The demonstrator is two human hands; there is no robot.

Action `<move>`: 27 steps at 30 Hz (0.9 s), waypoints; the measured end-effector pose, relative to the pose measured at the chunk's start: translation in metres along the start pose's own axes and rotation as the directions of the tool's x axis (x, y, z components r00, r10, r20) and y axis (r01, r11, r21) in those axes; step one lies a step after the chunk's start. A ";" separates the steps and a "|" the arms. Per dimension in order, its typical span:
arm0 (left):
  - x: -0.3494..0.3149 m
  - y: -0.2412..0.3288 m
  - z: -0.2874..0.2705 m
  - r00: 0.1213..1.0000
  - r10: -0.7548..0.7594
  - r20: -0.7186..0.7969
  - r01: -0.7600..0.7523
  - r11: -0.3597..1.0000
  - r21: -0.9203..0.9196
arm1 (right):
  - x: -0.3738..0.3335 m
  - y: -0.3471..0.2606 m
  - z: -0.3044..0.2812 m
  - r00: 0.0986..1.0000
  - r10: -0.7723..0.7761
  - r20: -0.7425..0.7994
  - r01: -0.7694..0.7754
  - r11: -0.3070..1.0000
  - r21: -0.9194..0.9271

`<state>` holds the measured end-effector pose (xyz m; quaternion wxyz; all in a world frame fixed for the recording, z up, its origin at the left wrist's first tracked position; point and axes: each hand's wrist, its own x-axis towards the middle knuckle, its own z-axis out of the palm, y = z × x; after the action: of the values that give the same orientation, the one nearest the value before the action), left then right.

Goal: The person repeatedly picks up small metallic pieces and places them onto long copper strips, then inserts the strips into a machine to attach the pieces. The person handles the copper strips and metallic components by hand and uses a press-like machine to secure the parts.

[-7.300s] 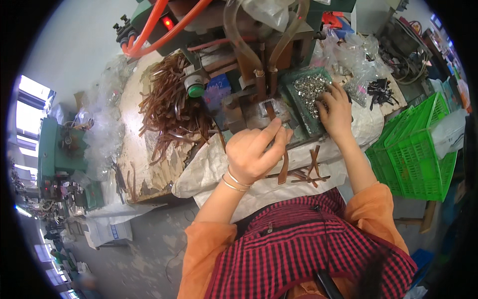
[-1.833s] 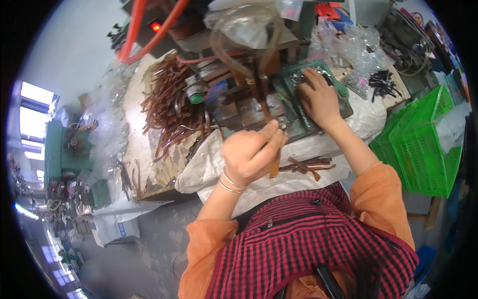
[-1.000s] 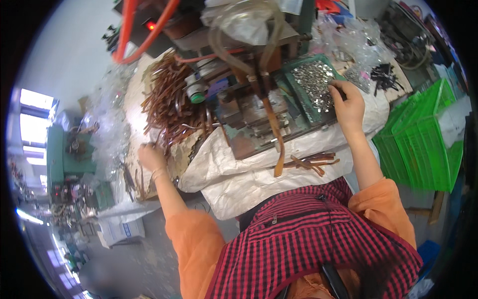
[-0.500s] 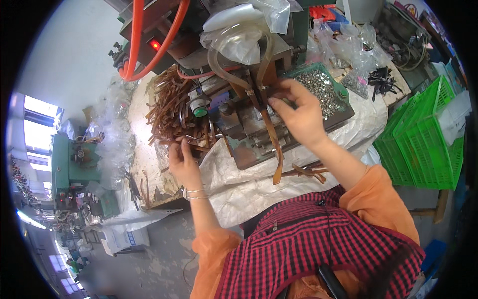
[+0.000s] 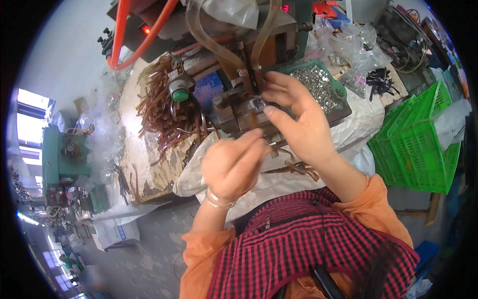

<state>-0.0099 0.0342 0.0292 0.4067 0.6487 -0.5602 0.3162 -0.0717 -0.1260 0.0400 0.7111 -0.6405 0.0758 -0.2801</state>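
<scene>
At the front of the press, my left hand [image 5: 231,167] is closed, its fingertips pinching a brown strap [image 5: 253,120] whose far end reaches up to the metal die [image 5: 257,104]. Motion blurs those fingers a little. My right hand [image 5: 301,122] is at the die's right side, its thumb apart from the stretched fingers and its thumb tip close to the die. I see nothing held in it. Two clear tubes [image 5: 256,50] run down to the press head just above.
A heap of brown straps [image 5: 167,109] lies left of the press, behind a green button [image 5: 180,95]. On the right are a green tray [image 5: 318,87] of small metal pieces, black pieces [image 5: 382,83] and green crates [image 5: 418,144]. More straps [image 5: 298,171] lie in front on white sheeting [image 5: 191,172].
My left hand has moved right from the strap heap to the die. The strap that hung down from the press no longer hangs there. My right hand's fingers have spread. The view has shifted slightly.
</scene>
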 end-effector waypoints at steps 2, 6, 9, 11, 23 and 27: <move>-0.005 -0.003 0.019 0.997 0.077 0.009 -0.077 0.997 -0.017 | 0.001 -0.007 -0.020 0.985 -0.027 0.168 0.050 0.989 -0.137; -0.001 -0.012 0.027 0.992 0.109 0.061 -0.107 0.994 -0.035 | 0.023 0.066 -0.103 0.966 -0.247 0.075 0.134 0.235 -0.963; -0.006 -0.016 0.028 0.982 0.160 0.097 -0.161 0.987 0.010 | 0.017 0.100 -0.139 0.939 -0.342 0.022 0.104 0.224 -0.969; -0.010 -0.016 0.030 0.987 0.143 0.072 -0.143 0.990 0.005 | 0.019 0.107 -0.141 0.916 -0.400 0.032 0.140 0.243 -0.960; -0.056 0.002 -0.019 0.986 -0.148 0.077 0.132 0.974 0.183 | 0.045 0.116 -0.112 0.904 -0.384 0.190 0.223 0.043 -0.974; -0.125 -0.018 -0.060 0.878 -0.453 -0.154 0.477 0.812 0.336 | 0.020 0.115 -0.131 0.874 -0.484 0.036 0.186 0.266 -0.946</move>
<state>-0.0110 0.1466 -0.0544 0.3628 0.8187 -0.3022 0.3267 -0.0819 -0.2474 -0.0866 0.1251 -0.8851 0.1748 -0.4129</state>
